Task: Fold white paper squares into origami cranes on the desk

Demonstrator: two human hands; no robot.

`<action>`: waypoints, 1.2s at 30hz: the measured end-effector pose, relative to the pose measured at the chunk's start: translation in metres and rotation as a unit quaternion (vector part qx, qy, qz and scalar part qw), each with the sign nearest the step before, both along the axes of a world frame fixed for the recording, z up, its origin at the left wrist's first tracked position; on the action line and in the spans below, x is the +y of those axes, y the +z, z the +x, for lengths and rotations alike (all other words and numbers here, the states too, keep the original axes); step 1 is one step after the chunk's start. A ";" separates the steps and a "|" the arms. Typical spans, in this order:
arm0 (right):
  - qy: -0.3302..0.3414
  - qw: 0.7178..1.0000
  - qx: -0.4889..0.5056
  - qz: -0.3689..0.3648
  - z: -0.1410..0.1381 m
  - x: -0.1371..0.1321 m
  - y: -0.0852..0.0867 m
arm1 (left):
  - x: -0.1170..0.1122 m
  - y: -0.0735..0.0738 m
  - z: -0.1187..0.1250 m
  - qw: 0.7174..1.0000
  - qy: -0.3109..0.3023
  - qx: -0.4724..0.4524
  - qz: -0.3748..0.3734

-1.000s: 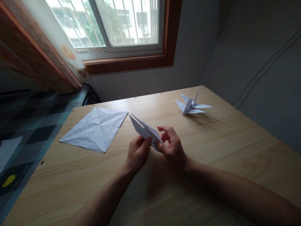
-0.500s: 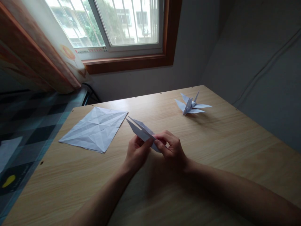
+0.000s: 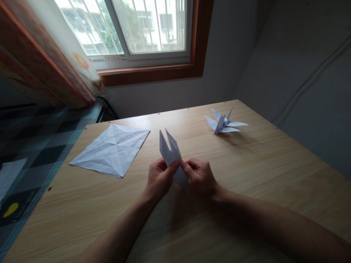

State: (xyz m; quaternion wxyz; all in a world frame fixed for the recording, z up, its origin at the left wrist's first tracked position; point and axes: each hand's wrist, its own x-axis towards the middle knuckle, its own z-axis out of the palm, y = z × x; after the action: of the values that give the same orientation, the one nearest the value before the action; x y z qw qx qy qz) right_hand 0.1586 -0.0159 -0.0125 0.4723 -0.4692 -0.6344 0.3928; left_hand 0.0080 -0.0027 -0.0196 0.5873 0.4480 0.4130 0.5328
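A folded white paper (image 3: 172, 156) is held above the table in front of me, its two narrow points standing up and apart. My left hand (image 3: 161, 178) pinches its left side, with the thumb lying across the front face. On the other edge, the thumb and fingers of my right hand (image 3: 201, 177) are closed on the same paper. Its lower tip hangs down between my hands. Left of them, a creased square sheet of white paper (image 3: 115, 148) lies flat. Farther back on the right stand folded white paper cranes (image 3: 223, 122), close together; their exact number is unclear.
The wooden table (image 3: 263, 175) has its far edge near the wall below a window (image 3: 153, 27). A curtain (image 3: 52, 51) hangs at the left, over a surface with a checked cloth (image 3: 60, 128). A cable (image 3: 309, 78) runs along the right wall.
The folded paper has turned between my hands: its two points leaned to the far left and now stand more upright. My right fingers have curled in closer. The sheet and cranes stay put.
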 end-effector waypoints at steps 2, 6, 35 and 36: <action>-0.002 0.999 -0.034 0.025 0.001 0.001 0.001 | 0.000 0.001 0.000 1.000 0.006 0.007 -0.003; -0.050 0.998 -0.005 0.034 0.001 0.004 0.003 | -0.001 0.004 0.001 0.999 0.011 0.029 0.006; -0.039 0.992 0.089 0.076 0.004 0.009 0.002 | 0.000 0.001 0.003 0.993 -0.019 0.109 0.036; -0.035 0.993 0.074 0.089 0.005 0.009 0.002 | 0.000 0.001 0.003 0.993 -0.016 0.108 0.036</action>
State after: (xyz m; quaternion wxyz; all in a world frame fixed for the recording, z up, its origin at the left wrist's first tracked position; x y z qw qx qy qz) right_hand 0.1634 -0.0065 -0.0101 0.5713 -0.4167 -0.6134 0.3516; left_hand 0.0106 -0.0029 -0.0181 0.5313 0.5303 0.4472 0.4863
